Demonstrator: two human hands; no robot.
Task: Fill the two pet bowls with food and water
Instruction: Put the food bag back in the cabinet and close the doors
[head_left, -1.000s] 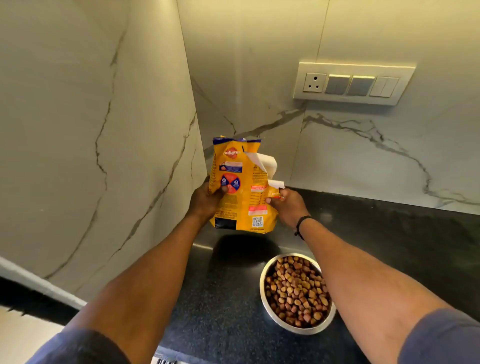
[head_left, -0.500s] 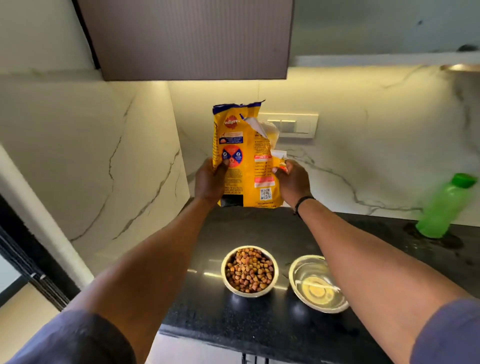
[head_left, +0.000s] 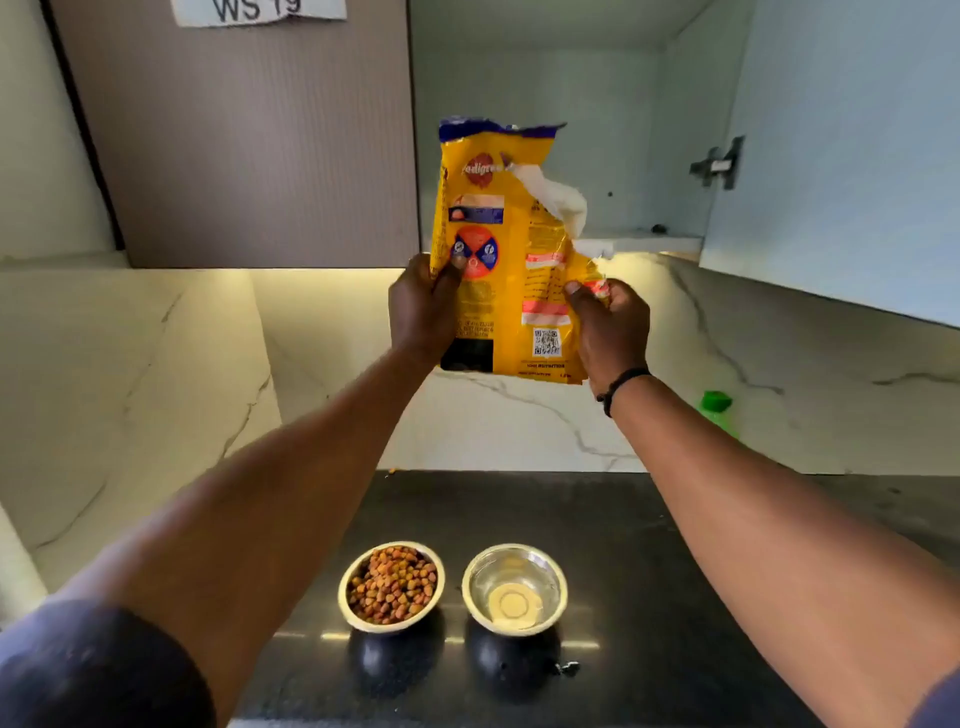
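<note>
A yellow pet food bag with a torn top corner is held upright, raised in front of an open wall cabinet. My left hand grips its left edge and my right hand grips its right edge. Down on the black counter, a steel bowl on the left is full of brown kibble. Beside it on the right stands a second steel bowl that holds clear water. A green bottle shows partly behind my right forearm.
The open cabinet has a pale interior and a shelf edge just right of the bag. Its door swings out at the right. A closed brown cabinet door is at the left. Marble walls surround the black counter.
Both hands have lifted the bag from just above the counter up to the open cabinet. The view has tilted up, so both bowls and the cabinet now show.
</note>
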